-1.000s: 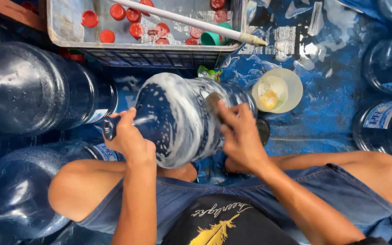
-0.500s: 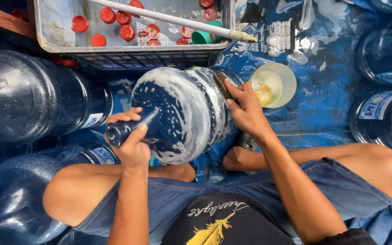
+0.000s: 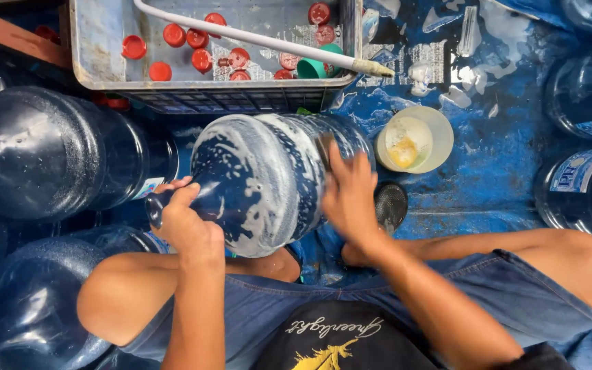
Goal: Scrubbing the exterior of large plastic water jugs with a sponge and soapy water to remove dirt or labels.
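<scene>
The soapy water jug (image 3: 268, 181) lies on its side over the person's lap; the left hand (image 3: 186, 223) is clamped around its neck, and the right hand (image 3: 351, 195) presses flat, fingers spread, on the foamy wall; firm neck hold steadies scrubbing

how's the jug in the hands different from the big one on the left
The held jug is streaked all over with white suds; the left jug looks clean and glossy. The held jug is gripped at its neck by the left hand; the left jug lies untouched. Both are large, blue, see-through and on their sides.
</scene>
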